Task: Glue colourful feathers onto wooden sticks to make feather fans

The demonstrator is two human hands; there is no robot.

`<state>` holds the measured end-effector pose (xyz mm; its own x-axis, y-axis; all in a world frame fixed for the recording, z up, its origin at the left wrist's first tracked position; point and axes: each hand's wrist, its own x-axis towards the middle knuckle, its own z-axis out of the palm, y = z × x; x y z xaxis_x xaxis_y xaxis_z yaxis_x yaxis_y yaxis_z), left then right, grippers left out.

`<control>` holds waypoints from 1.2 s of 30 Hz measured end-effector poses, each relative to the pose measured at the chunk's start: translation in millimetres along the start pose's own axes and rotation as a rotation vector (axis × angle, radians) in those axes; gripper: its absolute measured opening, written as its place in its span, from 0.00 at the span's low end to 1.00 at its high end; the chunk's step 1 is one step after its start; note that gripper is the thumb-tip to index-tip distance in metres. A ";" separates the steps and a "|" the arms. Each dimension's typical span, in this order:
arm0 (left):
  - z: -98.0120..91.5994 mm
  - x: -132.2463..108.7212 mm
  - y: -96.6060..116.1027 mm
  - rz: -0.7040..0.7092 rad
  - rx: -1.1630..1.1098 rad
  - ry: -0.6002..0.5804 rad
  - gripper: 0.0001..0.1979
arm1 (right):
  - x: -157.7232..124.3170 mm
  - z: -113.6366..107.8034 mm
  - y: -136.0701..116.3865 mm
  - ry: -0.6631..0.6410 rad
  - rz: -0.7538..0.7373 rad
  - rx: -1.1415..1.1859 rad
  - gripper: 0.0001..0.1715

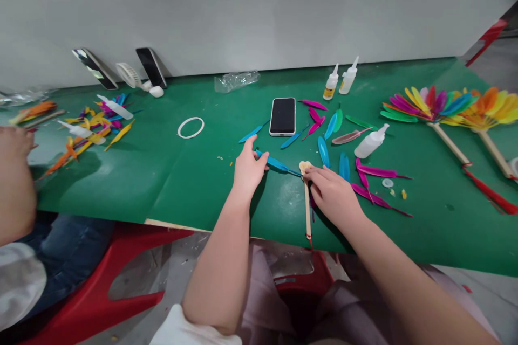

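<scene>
A blue feather (277, 163) is pinched near its wide end by the thumb and fingers of my left hand (250, 167). Its thin quill reaches across to the pale round head of a wooden fan handle (307, 199), which lies on the table pointing toward me. My right hand (332, 192) is closed at that head, fingertips pressed onto it and the quill's tip; what lies under them is hidden. Around it are blue feathers (322, 151), magenta feathers (376, 172) and a white squeeze bottle (371, 142).
A phone (283, 116) lies ahead of my hands, with two small glue bottles (331, 82) behind. Feather fans (433, 105) with red tassels rest at right. At left are a white ring (191, 128), a feather pile (91, 129) and another person's arm (15, 188).
</scene>
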<state>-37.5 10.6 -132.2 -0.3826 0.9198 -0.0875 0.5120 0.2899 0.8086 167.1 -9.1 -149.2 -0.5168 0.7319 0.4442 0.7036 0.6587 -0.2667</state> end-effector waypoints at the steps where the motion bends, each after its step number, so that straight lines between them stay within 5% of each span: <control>1: -0.2 -0.1 -0.2 0.007 0.003 0.006 0.27 | -0.5 -0.1 0.2 -0.006 0.013 0.029 0.13; 15: 0.3 -0.8 -1.3 0.016 0.013 0.001 0.28 | -0.7 -3.9 -2.3 -0.068 0.137 0.084 0.15; 30: 0.0 -2.0 0.7 0.022 0.035 -0.005 0.28 | -0.2 3.2 -1.4 -0.001 -0.011 -0.037 0.15; 36: 9.2 -12.1 12.5 -0.063 -0.115 -0.141 0.40 | 1.5 3.0 -1.5 -0.016 -0.015 -0.060 0.15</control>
<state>-19.4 5.4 -126.4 -0.2953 0.9312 -0.2139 0.3962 0.3231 0.8594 163.8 -8.4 -150.7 -0.5350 0.7251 0.4336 0.7236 0.6582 -0.2078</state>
